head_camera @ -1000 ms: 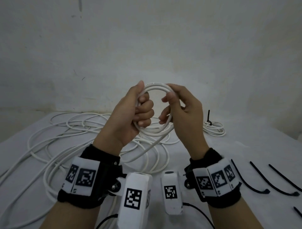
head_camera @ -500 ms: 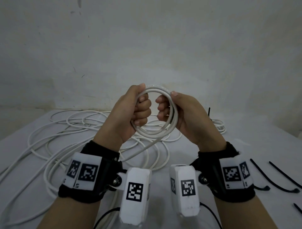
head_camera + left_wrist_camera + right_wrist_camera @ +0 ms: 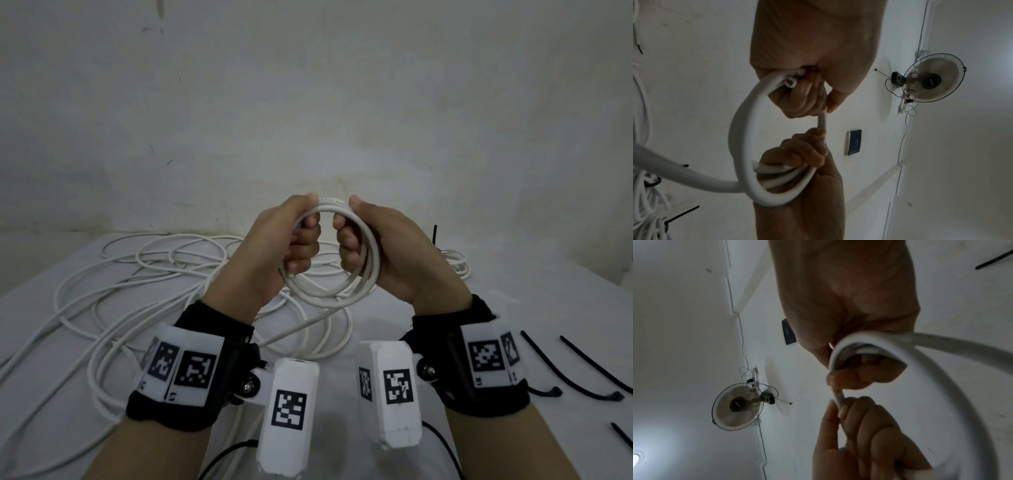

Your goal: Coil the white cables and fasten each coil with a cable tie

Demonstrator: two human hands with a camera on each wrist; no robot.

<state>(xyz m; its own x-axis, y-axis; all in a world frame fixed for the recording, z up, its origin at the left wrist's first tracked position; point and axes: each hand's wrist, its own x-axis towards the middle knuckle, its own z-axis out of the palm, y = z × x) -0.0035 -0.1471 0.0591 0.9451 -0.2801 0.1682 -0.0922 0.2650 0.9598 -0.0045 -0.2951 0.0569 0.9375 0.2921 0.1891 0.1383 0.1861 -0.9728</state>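
Overhead, a wall fan (image 3: 931, 79); below, both hands (image 3: 342, 253) clamp one coil (image 3: 329, 291) above the white table (image 3: 513, 291).

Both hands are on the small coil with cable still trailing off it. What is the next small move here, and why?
Probably another wrap: the left hand holds the coil while the right hand draws the trailing cable up into one more loop. Much loose cable lies on the table, so a tie seems premature.
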